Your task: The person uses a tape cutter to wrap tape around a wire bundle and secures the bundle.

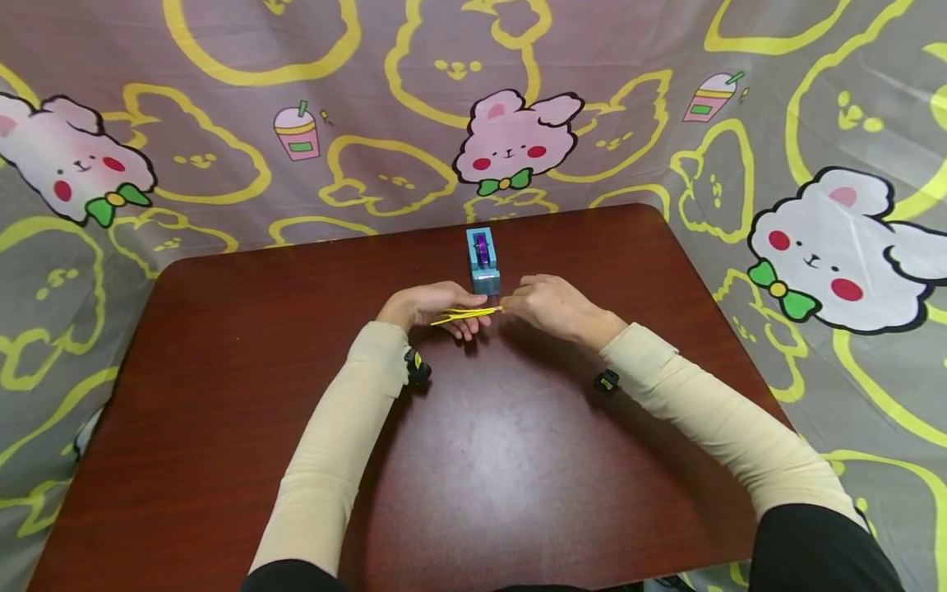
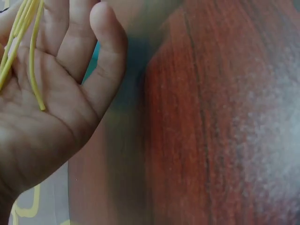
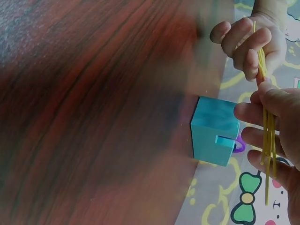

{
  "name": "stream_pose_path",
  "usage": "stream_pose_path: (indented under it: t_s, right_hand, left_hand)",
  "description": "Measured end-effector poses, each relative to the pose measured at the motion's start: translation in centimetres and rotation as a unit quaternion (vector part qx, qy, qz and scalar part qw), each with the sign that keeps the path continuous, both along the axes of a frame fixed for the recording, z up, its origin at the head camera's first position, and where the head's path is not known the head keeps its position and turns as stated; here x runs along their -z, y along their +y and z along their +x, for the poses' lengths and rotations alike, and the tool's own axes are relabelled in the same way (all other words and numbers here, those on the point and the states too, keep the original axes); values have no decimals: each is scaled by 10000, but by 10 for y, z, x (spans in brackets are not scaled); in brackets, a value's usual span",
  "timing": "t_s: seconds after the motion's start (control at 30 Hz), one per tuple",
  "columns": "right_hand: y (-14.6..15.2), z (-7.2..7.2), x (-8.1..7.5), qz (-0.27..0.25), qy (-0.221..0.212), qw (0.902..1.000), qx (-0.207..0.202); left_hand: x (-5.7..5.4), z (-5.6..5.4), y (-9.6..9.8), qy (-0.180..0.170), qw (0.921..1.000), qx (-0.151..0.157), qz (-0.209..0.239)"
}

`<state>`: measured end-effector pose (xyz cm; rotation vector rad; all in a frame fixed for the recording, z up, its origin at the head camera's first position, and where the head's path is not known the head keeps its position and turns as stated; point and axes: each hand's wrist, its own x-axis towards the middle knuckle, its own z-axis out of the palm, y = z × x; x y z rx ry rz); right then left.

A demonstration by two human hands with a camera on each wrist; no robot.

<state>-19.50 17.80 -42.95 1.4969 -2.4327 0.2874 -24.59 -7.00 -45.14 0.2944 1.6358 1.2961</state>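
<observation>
A thin bundle of yellow wires (image 1: 464, 313) stretches between my two hands above the table. My left hand (image 1: 441, 306), palm turned up, holds one part of it between thumb and curled fingers; loose wire ends lie over the palm (image 2: 51, 126) in the left wrist view. With thumb and index finger my right hand (image 1: 553, 306) pinches the bundle near its middle, and its other ends fan out past the fingers (image 3: 262, 136) in the right wrist view. Just beyond both hands stands a blue tape dispenser (image 1: 484, 281) with a purple roll.
The dark red-brown table (image 1: 244, 395) has its far edge close behind the dispenser. A patterned cloth (image 1: 414, 177) with cartoon rabbits hangs around the back and sides. A small black camera (image 1: 418, 367) sits on the left wrist, another (image 1: 607, 381) on the right.
</observation>
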Motion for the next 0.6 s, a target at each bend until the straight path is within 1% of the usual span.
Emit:
stream_pose_path:
  t_s: [0.13,0.23,0.33,0.43,0.5,0.57,0.6]
  right_hand:
    - [-1,1,-1,108,44,9999,56]
    - [-1,0,-1,106,-155,9997,142]
    - [0,-1,-2,-119,-645,9974,297]
    - [-1,-5,-4,-377,-1217,9911,396]
    - [-1,-7,-7,-441,-1601,9854,379]
    - [-2,-11,-10,-441,-2062,9769,332]
    - [-2,-14,-12,-436,-2307,9715,313]
  left_hand:
    - [0,1,-2,198,9998,68,73]
    - [-1,1,-3,272,9995,112,146]
    - [-3,2,-3,396,9989,164,210]
    - [-7,3,-3,566,9979,175,276]
    - [-10,4,-3,666,9972,127,300]
    - [-11,5,-2,785,9965,65,276]
    - [-12,6,-2,905,9956,59,243]
